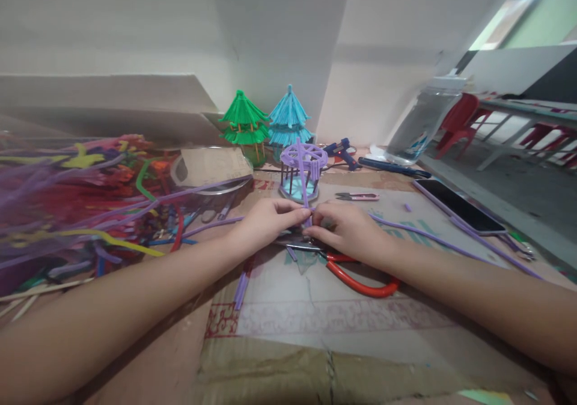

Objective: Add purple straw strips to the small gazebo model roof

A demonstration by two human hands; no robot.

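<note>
In the head view, my left hand (274,220) pinches a purple pipe cleaner (302,179) that stands upright between thumb and finger. Close against it, my right hand (345,228) has its fingers curled and thumb pressed in at the strip's lower end. Just behind the hands stands a small pavilion model with a purple ring top (318,157), dark posts and a pale blue base (291,188). Below my right hand lie scissors with red handles (360,286), their blades partly under my hands. Another long purple pipe cleaner (433,234) stretches out on the right.
A green model tower (243,112) and a blue one (290,110) stand by the wall. Around them are a glue gun (346,155), small snips (363,196), a phone (460,205) and a clear bottle (417,122). Colourful pipe cleaners (85,191) heap up at left. Cardboard (270,363) covers the table.
</note>
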